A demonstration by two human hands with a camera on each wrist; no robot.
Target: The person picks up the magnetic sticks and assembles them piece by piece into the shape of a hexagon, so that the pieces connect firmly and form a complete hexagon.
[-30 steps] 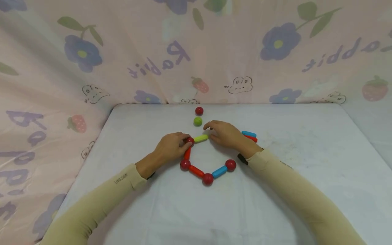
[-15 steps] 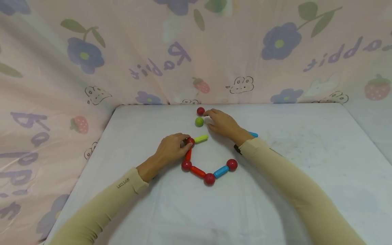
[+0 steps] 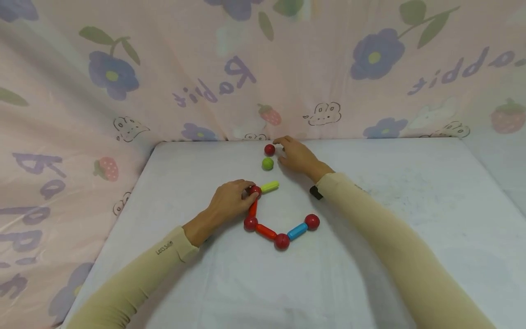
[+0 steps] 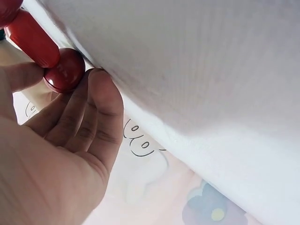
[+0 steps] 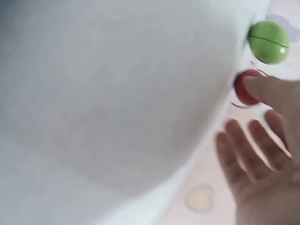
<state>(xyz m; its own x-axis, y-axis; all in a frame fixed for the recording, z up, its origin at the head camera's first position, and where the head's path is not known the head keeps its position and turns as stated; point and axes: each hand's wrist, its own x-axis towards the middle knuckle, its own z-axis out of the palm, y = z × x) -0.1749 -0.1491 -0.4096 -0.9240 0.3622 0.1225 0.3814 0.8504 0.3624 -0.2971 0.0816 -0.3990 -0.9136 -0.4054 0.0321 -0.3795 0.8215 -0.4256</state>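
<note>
My left hand (image 3: pixel 228 200) pinches a red ball (image 4: pixel 65 70) between thumb and fingertips at the upper left of a chain. From this ball a yellow-green stick (image 3: pixel 270 186) points right and a red stick (image 4: pixel 33 40) runs down. The chain goes on through a red ball (image 3: pixel 250 223), a red stick (image 3: pixel 266 231), another red ball (image 3: pixel 281 241), a blue stick (image 3: pixel 297 231) and an end red ball (image 3: pixel 312 222). My right hand (image 3: pixel 299 157) reaches beside a loose red ball (image 3: pixel 269 150), fingers spread; in the right wrist view its thumb overlaps that ball (image 5: pixel 244 89).
A loose green ball (image 3: pixel 268 163) lies just in front of the loose red one. Behind the white table (image 3: pixel 205 283) hangs a printed curtain (image 3: pixel 287 77), close to the table's back edge. A dark band (image 3: pixel 316 192) shows under my right wrist.
My right hand has moved away from the yellow-green stick to the back, beside the loose red ball. My right arm now hides the loose blue and red sticks. My left hand keeps its hold.
</note>
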